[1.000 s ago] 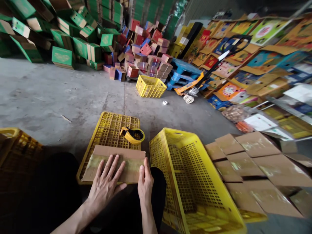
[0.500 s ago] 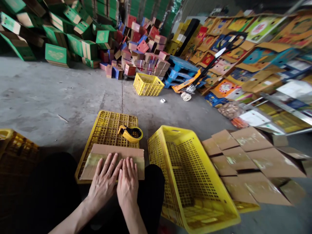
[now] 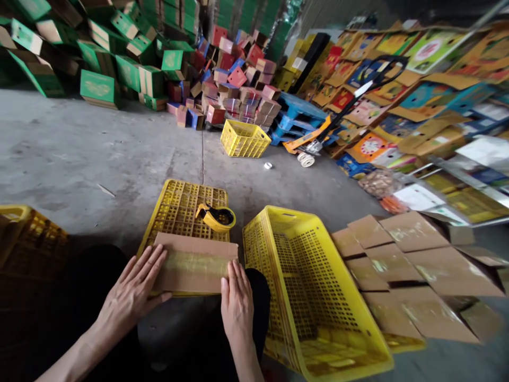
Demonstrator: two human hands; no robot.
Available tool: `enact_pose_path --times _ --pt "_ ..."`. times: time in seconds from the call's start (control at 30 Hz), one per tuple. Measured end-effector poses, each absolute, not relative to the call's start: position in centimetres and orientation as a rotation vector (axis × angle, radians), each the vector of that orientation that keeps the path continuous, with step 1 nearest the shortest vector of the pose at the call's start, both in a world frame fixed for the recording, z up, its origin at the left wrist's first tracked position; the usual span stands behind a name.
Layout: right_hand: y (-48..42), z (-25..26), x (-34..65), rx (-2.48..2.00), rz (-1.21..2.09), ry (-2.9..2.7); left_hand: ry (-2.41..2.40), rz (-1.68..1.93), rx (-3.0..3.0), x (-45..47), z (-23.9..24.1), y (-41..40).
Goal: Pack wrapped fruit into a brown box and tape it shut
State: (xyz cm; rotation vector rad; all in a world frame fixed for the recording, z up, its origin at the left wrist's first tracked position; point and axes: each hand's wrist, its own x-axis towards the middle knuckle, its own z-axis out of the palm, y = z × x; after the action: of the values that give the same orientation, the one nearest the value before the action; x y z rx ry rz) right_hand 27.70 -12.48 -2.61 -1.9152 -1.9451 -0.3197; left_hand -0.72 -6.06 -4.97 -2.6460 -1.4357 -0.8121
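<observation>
A flat-topped piece of cardboard (image 3: 193, 273), probably a box, lies on an upturned yellow crate (image 3: 178, 199) between my knees. Clear tape runs along its top. At its left end rests my left hand (image 3: 133, 289), fingers stretched over the edge and thumb by the near corner. My right hand (image 3: 238, 302) lies at the right end with its fingers straight and close together. Just beyond the cardboard, a yellow tape dispenser (image 3: 217, 217) sits on the crate.
To the right stands a large yellow basket (image 3: 290, 212), with taped cardboard boxes (image 3: 397, 260) beside it. A smaller yellow crate (image 3: 245, 139), a pallet jack (image 3: 312, 140) and blue pallets (image 3: 296, 109) are farther off. Green boxes (image 3: 97, 87) pile up at the back left.
My hands have moved apart from the middle of the cardboard, the left to its left end and the right to its right end. The taped top is now uncovered.
</observation>
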Motion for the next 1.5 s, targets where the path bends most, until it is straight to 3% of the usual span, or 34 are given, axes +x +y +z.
enact_pose_path --times 0.27,0.83,1.23,1.5 --pt "-11.4 -3.3 24.1 -1.894 -0.44 -1.945 -1.532 -0.847 -2.689 0.0 -5.7 -6.2" --pt "-9.5 -2.6 14.4 -1.716 -0.022 -2.019 -1.522 -0.804 -2.672 -0.2 -5.9 -6.8" --pt "-12.6 -2.6 26.6 -1.918 -0.137 -1.841 -1.577 -0.905 -2.693 0.0 -6.5 -6.9" --pt "-11.3 -3.1 28.2 -1.871 0.177 -1.425 -1.552 -0.864 -2.732 0.0 -6.4 -7.0"
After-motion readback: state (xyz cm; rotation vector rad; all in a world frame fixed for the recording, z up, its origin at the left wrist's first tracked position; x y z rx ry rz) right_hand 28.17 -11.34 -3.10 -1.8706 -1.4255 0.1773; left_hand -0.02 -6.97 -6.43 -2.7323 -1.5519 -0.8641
